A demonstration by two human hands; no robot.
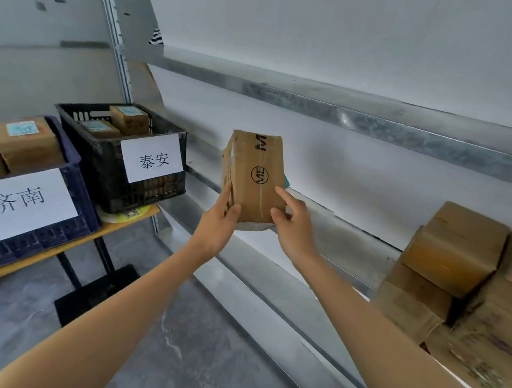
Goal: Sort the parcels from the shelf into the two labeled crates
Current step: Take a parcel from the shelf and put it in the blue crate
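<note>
**Head view.** A cardboard parcel [258, 175] printed with a circled "ME" stands on end between both hands, over the left part of the metal shelf [269, 288]. Whether its lower end touches the shelf board cannot be told.

- **Hands:** The left hand [218, 221] grips the parcel's lower left edge, thumb on the front face. The right hand [292, 226] grips the lower right edge, forefinger stretched up along that face.
- **Shelf:** Towards the shelf's right end lies a pile of cardboard parcels [452, 248], well apart from the held one.
- **Table:** Left of the shelf, a table [33, 256] carries two crates side by side. A black crate [105, 164] labelled 泰安 sits at the table's far end and holds small parcels [129, 119]. A blue crate [87, 203] labelled 济南 sits nearer the camera — brown parcels [26, 142] lie in it too.
</note>
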